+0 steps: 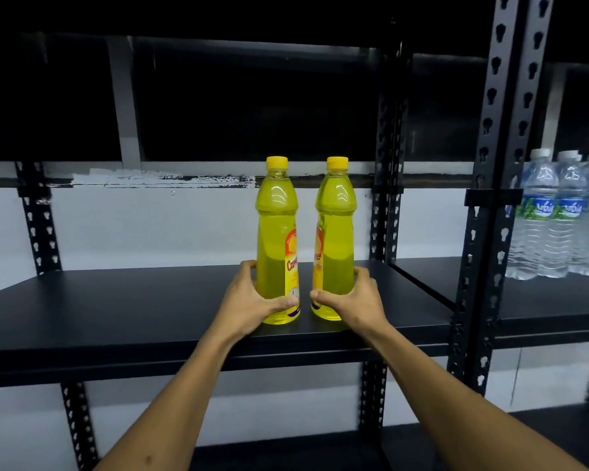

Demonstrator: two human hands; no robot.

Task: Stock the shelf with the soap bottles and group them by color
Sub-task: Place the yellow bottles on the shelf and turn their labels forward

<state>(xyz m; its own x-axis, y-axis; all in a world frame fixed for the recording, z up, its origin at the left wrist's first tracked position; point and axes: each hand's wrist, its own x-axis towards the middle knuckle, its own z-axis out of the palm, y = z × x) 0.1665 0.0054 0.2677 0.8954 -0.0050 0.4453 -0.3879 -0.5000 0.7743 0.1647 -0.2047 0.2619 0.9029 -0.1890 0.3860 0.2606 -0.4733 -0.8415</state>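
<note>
Two yellow soap bottles with yellow caps stand upright side by side on the black shelf board [116,311], near its front edge. My left hand [249,297] wraps the base of the left yellow bottle [276,219]. My right hand [351,300] wraps the base of the right yellow bottle [335,219]. A narrow gap separates the two bottles, and their labels face each other. Both bottoms rest on or just above the board; I cannot tell which.
Black slotted uprights [385,212] divide this bay from the neighbouring bay on the right, where several clear water bottles [555,215] stand. A lower shelf [286,453] lies beneath. A shelf above [218,45] limits the headroom. A pale wall is behind.
</note>
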